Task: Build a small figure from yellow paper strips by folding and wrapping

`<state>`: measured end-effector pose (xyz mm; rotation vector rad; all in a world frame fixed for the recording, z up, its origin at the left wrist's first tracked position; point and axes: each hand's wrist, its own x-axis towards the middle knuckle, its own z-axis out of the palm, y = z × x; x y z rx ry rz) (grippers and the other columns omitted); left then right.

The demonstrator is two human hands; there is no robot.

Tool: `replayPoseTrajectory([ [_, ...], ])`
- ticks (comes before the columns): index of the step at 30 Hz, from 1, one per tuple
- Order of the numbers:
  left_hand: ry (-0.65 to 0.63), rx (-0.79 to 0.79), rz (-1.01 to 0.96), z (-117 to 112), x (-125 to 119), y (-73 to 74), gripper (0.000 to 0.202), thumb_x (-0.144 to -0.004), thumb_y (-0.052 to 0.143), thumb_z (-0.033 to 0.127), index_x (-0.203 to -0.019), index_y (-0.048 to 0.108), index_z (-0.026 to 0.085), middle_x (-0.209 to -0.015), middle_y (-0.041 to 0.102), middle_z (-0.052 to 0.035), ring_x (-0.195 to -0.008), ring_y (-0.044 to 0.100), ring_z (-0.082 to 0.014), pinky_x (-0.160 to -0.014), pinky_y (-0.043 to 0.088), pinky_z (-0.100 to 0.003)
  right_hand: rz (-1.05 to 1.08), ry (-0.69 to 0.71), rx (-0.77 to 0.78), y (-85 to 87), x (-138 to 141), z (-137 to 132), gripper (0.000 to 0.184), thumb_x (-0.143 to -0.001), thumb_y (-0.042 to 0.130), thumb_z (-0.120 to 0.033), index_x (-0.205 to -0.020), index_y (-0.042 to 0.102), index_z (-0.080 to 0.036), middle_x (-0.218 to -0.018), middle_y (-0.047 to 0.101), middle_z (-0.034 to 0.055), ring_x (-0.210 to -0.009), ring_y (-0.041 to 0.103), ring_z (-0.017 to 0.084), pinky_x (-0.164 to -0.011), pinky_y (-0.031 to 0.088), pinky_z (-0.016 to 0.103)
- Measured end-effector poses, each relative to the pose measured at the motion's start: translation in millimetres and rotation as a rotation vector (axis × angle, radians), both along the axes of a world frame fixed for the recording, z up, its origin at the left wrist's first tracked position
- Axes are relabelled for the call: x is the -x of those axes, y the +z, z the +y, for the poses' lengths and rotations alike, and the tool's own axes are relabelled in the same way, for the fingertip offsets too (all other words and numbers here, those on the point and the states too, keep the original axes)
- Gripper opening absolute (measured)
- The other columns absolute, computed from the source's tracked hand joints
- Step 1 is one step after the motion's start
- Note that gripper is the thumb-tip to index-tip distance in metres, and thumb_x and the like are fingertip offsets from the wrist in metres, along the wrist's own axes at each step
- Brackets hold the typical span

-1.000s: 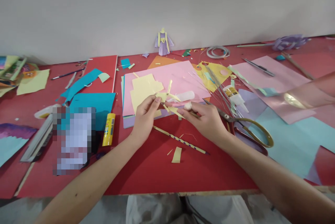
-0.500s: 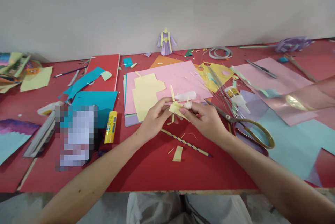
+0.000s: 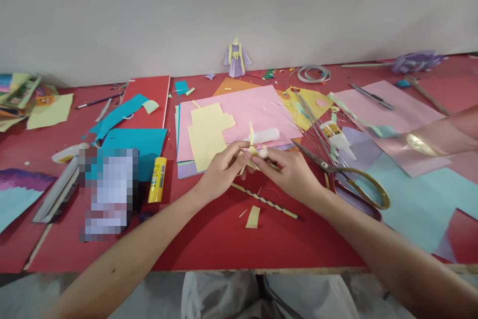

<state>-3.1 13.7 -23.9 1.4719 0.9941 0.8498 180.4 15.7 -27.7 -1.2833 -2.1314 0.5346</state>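
My left hand [image 3: 222, 169] and my right hand [image 3: 289, 172] meet over the red table [image 3: 209, 239], both pinching a small pale yellow paper piece [image 3: 251, 147] with thin strips sticking up. A finger of my right hand wears a white wrap. Just behind the hands lies a white glue bottle [image 3: 266, 135] on a pink sheet [image 3: 246, 110]. A striped stick [image 3: 267, 202] and a yellow paper scrap [image 3: 254, 217] lie on the table below the hands.
Large scissors [image 3: 351, 177] and a small glue bottle [image 3: 334, 135] lie to the right, a yellow glue stick [image 3: 157, 179] to the left. Coloured paper sheets cover the table. A paper doll [image 3: 236, 60] stands at the wall. Another person's arm [image 3: 444, 135] reaches in at right.
The hands drew closer together and folded the yellow strips into a tighter bundle; before, the strips were spread out between the fingers.
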Motion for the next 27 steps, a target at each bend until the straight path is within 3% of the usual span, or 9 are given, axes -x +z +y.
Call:
replayPoseTrajectory([
  [8,0.062,-0.03,0.02,2.1,0.8,-2.2,0.032,-0.095,0.046,0.044,-0.114,0.052,0.019,-0.068,0.058,0.0019,-0.061,0.057,-0.0109,-0.063,0.045,-0.024,0.114,-0.012,0.124,3.7,0.6,-1.1,0.02,-0.089,0.055,-0.038,-0.092,0.054,-0.018,-0.061,0.06,-0.0027,-0.053,0.049,0.01,-0.052,0.032,0.021],
  [14,0.065,-0.03,0.024,3.2,1.6,-4.1,0.032,-0.095,0.045,0.044,-0.115,0.051,0.019,-0.069,0.06,0.0018,-0.058,0.055,-0.0094,-0.062,0.044,-0.022,0.178,0.004,0.222,5.6,0.5,-0.5,0.029,-0.089,0.056,-0.037,-0.111,0.049,-0.019,-0.063,0.064,-0.0035,-0.056,0.057,0.012,-0.055,0.036,0.021],
  [18,0.046,-0.045,-0.002,3.4,1.8,-4.2,0.033,-0.097,0.042,0.044,-0.114,0.052,0.018,-0.073,0.059,0.0007,-0.058,0.053,-0.0087,-0.062,0.044,-0.022,0.13,-0.007,0.209,3.2,-0.4,1.6,0.025,-0.089,0.056,-0.038,-0.105,0.055,-0.018,-0.062,0.064,-0.0021,-0.053,0.052,0.013,-0.054,0.035,0.024],
  [22,0.021,-0.045,-0.012,3.7,1.4,-4.1,0.032,-0.098,0.04,0.042,-0.115,0.051,0.017,-0.074,0.058,0.0001,-0.058,0.052,-0.0088,-0.064,0.044,-0.024,0.171,0.031,0.235,3.4,-0.7,3.6,0.016,-0.089,0.056,-0.035,-0.089,0.059,-0.019,-0.072,0.068,0.0011,-0.062,0.058,0.014,-0.058,0.039,0.023],
  [27,-0.008,-0.013,-0.028,3.7,1.8,-4.0,0.03,-0.098,0.039,0.036,-0.119,0.048,0.017,-0.078,0.058,-0.0006,-0.059,0.051,-0.0087,-0.065,0.044,-0.025,0.209,0.04,0.244,5.3,-0.3,4.2,0.012,-0.09,0.056,-0.031,-0.09,0.059,-0.019,-0.072,0.069,-0.0005,-0.063,0.059,0.013,-0.06,0.041,0.022],
])
